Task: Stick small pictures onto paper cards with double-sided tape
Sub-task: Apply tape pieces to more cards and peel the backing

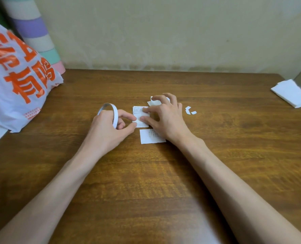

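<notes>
The wooden table [163, 182] fills the lower frame, and the job sits at its centre, between two forearms that come in from the bottom corners. The left hand [109, 132] grips a ring of double-sided tape [114, 115], its fingers curled through the roll, while its forefinger and thumb reach right to the left edge of the printed card [139, 120]. The right hand [165, 118] is spread and arched, with its forefinger and thumb tips pressing flat on the same card; its far fingers hang over a small white piece [154, 102] just above, and I cannot tell whether they hold it. The card lies flat between the two hands with its long axis running up the frame, and the right hand covers more of it. A second slip of paper [148, 137] lies just below, partly under the right wrist. Tiny white scraps [188, 110] lie near the right hand's outer side.
</notes>
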`<state>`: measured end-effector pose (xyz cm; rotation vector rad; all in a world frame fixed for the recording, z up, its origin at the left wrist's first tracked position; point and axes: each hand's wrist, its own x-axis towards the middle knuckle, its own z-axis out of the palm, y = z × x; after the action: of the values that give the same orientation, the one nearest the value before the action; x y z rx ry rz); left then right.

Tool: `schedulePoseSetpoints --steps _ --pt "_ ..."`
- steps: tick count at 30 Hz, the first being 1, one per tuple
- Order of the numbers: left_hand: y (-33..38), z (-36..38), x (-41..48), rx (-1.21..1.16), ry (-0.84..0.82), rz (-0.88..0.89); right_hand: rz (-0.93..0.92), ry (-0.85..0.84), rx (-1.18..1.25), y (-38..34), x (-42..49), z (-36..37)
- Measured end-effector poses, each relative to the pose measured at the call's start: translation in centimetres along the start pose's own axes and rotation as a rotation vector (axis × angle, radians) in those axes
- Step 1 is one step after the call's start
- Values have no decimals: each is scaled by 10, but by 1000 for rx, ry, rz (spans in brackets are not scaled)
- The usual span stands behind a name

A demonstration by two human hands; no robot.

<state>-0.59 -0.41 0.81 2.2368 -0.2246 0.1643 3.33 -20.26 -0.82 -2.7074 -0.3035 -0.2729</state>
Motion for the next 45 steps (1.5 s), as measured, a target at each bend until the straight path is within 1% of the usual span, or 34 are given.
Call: schedulePoseSetpoints --steps 2,5,8,10,11,13,15,16,18,20,22,24,27,33,35,39,45 --pt "0 0 1 6 37 -19 -10 45 37 -1 -2 2" --pt "3 -1 1 -7 120 -50 -48 126 183 -5 -5 -2" --pt "6 -3 0 -156 132 -82 -101 168 254 -12 -11 -12" --pt "6 -2 -1 -270 108 -71 -125 148 293 -15 -18 -18" --pt "7 -1 -1 -286 92 -59 -122 128 338 -15 -21 -20" --pt "9 -1 -1 -239 32 -19 -59 93 486 -14 -27 -26" --pt "12 0 -1 -197 -44 34 54 39 662 -10 -31 -35" --pt "13 1 -2 -191 -66 48 91 19 712 -6 -32 -39" --pt "12 5 -3 -175 -77 58 124 -5 778 0 -34 -44" --pt "9 8 -2 -146 -55 56 157 -41 876 6 -38 -45" --pt "7 10 -2 -157 -1 36 192 -95 877 7 -41 -46" --pt "8 12 -2 -227 36 -14 213 -145 851 8 -43 -46" --pt "10 15 -4 -311 37 -96 215 -180 850 11 -44 -43" --pt "6 17 -5 -141 0 13 153 -80 761 13 -43 -41" --pt "7 17 -6 -103 13 31 168 -80 745 14 -43 -39" --pt "5 12 -2 48 97 60 221 -63 699 17 -42 -36" --pt "2 6 1 118 86 39 250 -100 641 15 -42 -33"
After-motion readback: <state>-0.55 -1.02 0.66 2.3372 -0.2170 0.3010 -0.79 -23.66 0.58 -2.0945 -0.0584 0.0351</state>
